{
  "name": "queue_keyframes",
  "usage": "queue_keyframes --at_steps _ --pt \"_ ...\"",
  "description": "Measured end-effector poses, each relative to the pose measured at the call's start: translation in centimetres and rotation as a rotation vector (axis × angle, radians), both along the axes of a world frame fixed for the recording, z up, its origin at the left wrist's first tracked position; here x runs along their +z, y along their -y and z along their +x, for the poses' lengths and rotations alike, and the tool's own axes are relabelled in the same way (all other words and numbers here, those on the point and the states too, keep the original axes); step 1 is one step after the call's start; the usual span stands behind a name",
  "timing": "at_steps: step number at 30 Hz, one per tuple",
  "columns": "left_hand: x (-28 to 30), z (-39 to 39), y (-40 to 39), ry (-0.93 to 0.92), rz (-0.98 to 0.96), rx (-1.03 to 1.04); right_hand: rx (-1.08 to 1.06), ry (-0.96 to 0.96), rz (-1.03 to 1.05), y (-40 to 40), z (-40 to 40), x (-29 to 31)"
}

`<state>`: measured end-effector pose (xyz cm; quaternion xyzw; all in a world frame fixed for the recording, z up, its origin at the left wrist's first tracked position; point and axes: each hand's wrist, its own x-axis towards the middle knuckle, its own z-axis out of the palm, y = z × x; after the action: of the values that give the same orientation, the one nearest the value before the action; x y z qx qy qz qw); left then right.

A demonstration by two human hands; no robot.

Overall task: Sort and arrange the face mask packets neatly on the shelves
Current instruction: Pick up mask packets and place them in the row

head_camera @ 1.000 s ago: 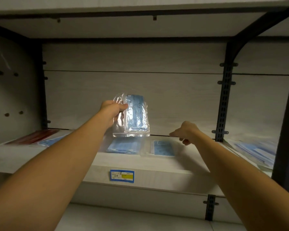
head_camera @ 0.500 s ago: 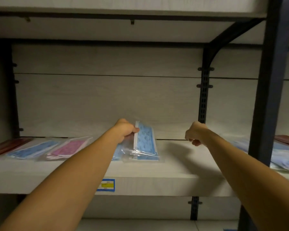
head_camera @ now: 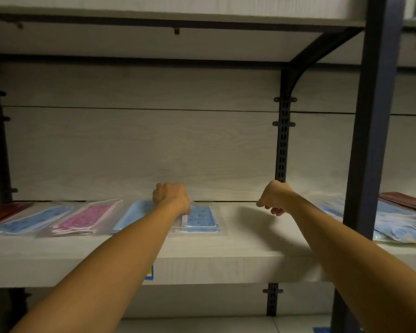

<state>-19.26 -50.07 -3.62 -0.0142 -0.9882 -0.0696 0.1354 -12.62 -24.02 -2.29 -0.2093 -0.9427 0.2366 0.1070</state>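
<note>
While most of the shelf (head_camera: 238,251) already carries a flat row, from the dark red packet (head_camera: 3,211) through blue (head_camera: 31,219) and pink (head_camera: 87,217), I judge the sorting partly done: the jumbled pile (head_camera: 399,224) beyond the post waits. My left hand (head_camera: 171,197) rests on the patterned blue packet (head_camera: 201,216), grip unclear; my right hand (head_camera: 274,198) hovers curled, holding nothing

My view is dim and soft. My arms cast shadows on the pale wood-grain shelf board (head_camera: 245,239). The edges bow and blur.
</note>
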Motion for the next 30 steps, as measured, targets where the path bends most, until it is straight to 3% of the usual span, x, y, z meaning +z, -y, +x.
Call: queue_keyframes --at_steps 6,21,30 --pt "-0.1 0.0 0.2 -0.036 -0.082 0.024 0.022 0.015 0.064 -0.1 -0.5 -0.6" --pt "1.0 3.4 2.2 -0.088 0.034 -0.003 0.214 -0.03 0.357 1.5 -0.6 -1.8" --pt "0.5 8.7 3.8 -0.134 0.02 -0.044 0.317 -0.087 0.387 3.4 3.0 -2.3"
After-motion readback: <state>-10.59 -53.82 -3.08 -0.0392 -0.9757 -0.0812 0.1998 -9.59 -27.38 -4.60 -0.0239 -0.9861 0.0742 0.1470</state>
